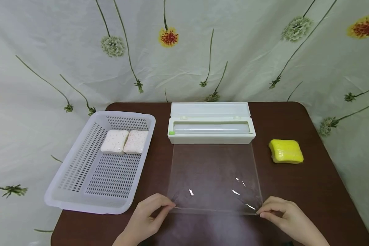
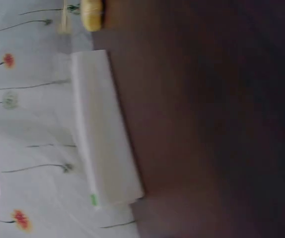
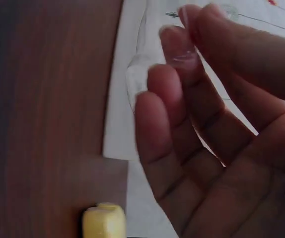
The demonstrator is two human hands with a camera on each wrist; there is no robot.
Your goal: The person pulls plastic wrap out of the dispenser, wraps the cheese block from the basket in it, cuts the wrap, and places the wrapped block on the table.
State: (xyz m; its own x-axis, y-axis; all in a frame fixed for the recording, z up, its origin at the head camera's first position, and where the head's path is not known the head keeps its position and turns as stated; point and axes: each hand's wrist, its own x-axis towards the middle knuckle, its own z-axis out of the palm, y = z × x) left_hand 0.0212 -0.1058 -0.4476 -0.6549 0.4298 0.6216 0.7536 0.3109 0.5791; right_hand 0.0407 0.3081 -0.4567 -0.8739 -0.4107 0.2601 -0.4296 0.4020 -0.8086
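Set at the left of the dark table (image 1: 319,191): a pale perforated basket (image 1: 109,177), probably placed aside to leave room for the spread film. Inside, toward the far right, two flecked white blocks (image 1: 114,141), side by side.

Right of the basket, on the near side: the left hand (image 1: 142,217), pinching the film's near left corner between thumb and fingertips, apparently to hold that edge out straight.

In the middle: the clear film (image 1: 213,174), reaching from the near side of the white box (image 1: 212,139) to both hands. Thin, glossy, nearly invisible over the brown surface; mostly smooth, with bright glints and small creases toward the near corners, perhaps from the pull. Impossible to tell whether cut from the roll (image 1: 212,128) in the box. Far lid (image 1: 209,110) folded back, likely for access; green tab (image 1: 171,133) at the left end.

Farther right, near: the right hand (image 1: 290,218), with a like pinch on the near right corner, presumably to match the left and spread the width. Beyond, at the far right: a yellow block (image 1: 286,151), clear of the film, probably parked out of the way.
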